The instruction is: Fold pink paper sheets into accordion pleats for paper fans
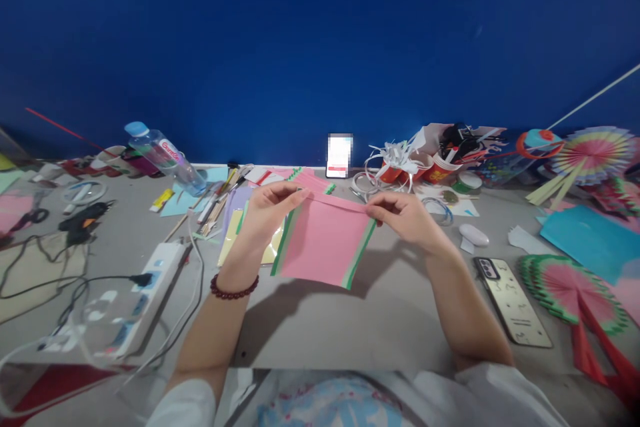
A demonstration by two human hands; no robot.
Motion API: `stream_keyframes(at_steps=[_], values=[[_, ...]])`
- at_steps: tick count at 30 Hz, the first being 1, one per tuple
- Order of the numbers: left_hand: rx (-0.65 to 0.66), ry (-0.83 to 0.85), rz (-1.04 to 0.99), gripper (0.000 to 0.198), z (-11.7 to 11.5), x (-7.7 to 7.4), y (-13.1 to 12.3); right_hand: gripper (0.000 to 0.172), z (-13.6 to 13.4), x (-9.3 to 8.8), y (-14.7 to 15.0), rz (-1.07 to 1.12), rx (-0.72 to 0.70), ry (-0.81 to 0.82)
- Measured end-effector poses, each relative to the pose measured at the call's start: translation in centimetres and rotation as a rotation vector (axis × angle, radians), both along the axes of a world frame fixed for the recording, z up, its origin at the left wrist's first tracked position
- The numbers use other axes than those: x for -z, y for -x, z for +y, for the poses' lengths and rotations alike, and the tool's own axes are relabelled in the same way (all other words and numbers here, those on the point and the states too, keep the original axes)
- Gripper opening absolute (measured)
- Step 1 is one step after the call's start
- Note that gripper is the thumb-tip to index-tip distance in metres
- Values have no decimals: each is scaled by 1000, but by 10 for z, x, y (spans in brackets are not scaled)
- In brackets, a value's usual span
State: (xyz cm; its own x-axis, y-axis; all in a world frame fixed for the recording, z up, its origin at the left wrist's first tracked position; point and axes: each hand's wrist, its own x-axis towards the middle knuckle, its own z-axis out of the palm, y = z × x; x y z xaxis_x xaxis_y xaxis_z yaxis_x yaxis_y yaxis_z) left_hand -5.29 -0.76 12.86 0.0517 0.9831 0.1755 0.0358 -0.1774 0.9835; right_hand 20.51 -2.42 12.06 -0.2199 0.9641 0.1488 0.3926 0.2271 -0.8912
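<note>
Left fingers (281, 188) partly hidden, phone screen (339, 157) pixelated

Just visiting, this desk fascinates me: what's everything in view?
paper sheet: one, pink with green sides, centre
bottle: one, clear, blue-capped, back left
power strip: one, white, left
lit phone: one, white screen, back centre
lying phone: one, pale, dark-marked, right
fans: at least two, multicoloured, right
craft clutter: uncounted, mixed colours, both sides
desk: one, grey, beneath
wall: one, blue, behind
left hand: one, bare, sheet's top left
right hand: one, bare, sheet's top right

The bottle (165, 160) has a blurred label (171, 151), apparently reading "Ganten".
</note>
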Motion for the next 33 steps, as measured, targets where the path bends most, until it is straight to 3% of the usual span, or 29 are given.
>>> stream_keyframes(at_steps=[7,10,14,18,20,22,26,33], values=[[26,61,46,24,20,20,-2,25,5,7,-4,-66,67,-67],[170,135,123,26,29,27,1,28,15,15,-12,-57,24,-22],[443,290,203,28,38,39,6,30,33,31,-27,-71,-179,146],[604,329,456,29,38,59,3,24,46,62,-33,-287,-260,196],[575,189,743,21,33,71,-3,19,47,79,-30,-466,-219,106],[491,89,1009,16,26,81,-10,18,43,92,-25,-513,-188,82],[403,28,1177,20,9,93,-21,17,30,105,-17,-575,-164,25],[399,-119,1320,26,-6,99,-28,21,12,116,-6,-762,-109,-228]])
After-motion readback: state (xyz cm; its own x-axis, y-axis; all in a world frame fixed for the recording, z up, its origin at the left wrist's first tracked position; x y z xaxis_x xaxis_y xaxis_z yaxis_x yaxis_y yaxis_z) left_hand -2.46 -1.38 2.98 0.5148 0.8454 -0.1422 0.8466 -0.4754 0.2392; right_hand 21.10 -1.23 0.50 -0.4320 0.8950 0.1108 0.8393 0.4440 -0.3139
